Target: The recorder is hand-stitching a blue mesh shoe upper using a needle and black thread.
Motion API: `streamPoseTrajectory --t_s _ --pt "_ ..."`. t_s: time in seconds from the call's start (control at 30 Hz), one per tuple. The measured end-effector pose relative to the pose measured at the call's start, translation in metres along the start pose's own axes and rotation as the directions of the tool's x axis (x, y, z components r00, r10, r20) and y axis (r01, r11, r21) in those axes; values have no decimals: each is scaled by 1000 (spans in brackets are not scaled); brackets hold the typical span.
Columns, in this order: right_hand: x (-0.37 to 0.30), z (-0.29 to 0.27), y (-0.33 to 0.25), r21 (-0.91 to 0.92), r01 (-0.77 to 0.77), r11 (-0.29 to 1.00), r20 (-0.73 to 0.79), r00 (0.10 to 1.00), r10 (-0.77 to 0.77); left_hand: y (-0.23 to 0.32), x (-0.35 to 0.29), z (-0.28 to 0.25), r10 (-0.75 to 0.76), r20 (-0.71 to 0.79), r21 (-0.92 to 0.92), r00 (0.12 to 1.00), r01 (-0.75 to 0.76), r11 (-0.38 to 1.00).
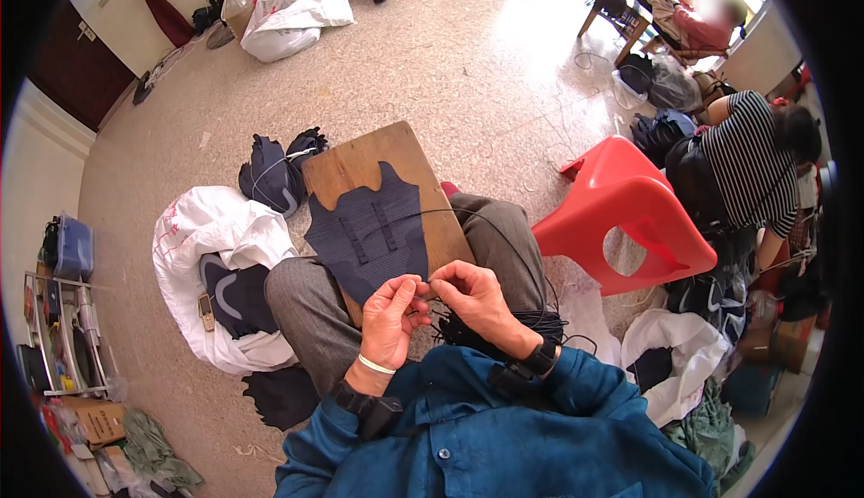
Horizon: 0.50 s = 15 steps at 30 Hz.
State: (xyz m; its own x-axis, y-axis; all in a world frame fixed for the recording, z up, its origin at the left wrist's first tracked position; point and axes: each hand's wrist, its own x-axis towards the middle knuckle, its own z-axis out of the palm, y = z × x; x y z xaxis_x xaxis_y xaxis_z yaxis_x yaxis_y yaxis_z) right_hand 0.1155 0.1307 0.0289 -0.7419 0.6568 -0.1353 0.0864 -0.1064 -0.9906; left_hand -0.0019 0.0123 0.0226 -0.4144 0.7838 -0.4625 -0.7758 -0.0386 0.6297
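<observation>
A dark navy ribbed fabric piece (389,244) with two narrow raised strips lies on a wooden stool top (396,144) between my knees. My left hand (389,320) pinches at its near edge, thumb against fingers. Touching it almost tip to tip, my right hand (479,302) is also closed in a pinch. Whatever small thing sits between the fingertips is too small to make out. A thin black cord (504,237) arcs from the fabric over my right thigh. Beneath my right wrist, a bundle of black cords (531,322) rests in my lap.
Left of me sits a white sack (184,228) with dark fabric pieces and a phone (206,312) on it. Tied dark bundles (265,174) lie beyond. A red plastic stool (621,183) stands at right, near a person in a striped top (751,161). White bags (301,3) lie farther off.
</observation>
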Motion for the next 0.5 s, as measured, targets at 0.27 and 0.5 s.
streamPoseTrajectory --t_s 0.27,0.5 --pt "0 2 -4 -273 231 934 -30 968 -249 -2 0 -1 -22 -43 -35 999 20 999" --pt "-2 1 -4 -226 181 957 -23 981 -191 -1 -1 2 47 -16 46 999 -47 998"
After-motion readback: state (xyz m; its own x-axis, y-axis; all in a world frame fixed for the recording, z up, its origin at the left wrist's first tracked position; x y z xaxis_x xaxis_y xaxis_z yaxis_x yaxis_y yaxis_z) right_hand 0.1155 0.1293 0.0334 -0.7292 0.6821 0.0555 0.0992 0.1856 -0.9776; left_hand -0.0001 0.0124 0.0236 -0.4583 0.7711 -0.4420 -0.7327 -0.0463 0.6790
